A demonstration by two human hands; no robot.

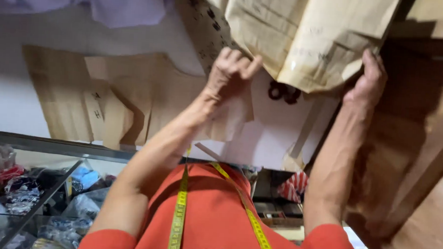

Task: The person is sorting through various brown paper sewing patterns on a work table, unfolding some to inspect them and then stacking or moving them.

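Note:
Both my hands are raised over a white counter (pixel 276 127) and hold a bundle of large brown paper pattern sheets (pixel 310 34). My left hand (pixel 231 70) grips the sheets' lower left edge with curled fingers. My right hand (pixel 368 78) clasps the right edge. The sheets are creased and carry handwritten marks. A pair of dark scissors (pixel 283 92) lies on the counter just under the bundle, partly hidden by it. A yellow measuring tape (pixel 180 207) hangs around my neck over an orange shirt.
More brown paper pattern pieces (pixel 108 97) lie flat on the counter at the left. Lilac cloth (pixel 112 2) sits at the top left. A glass display case (pixel 34 191) below holds folded fabrics. A wooden wall (pixel 429 148) stands at the right.

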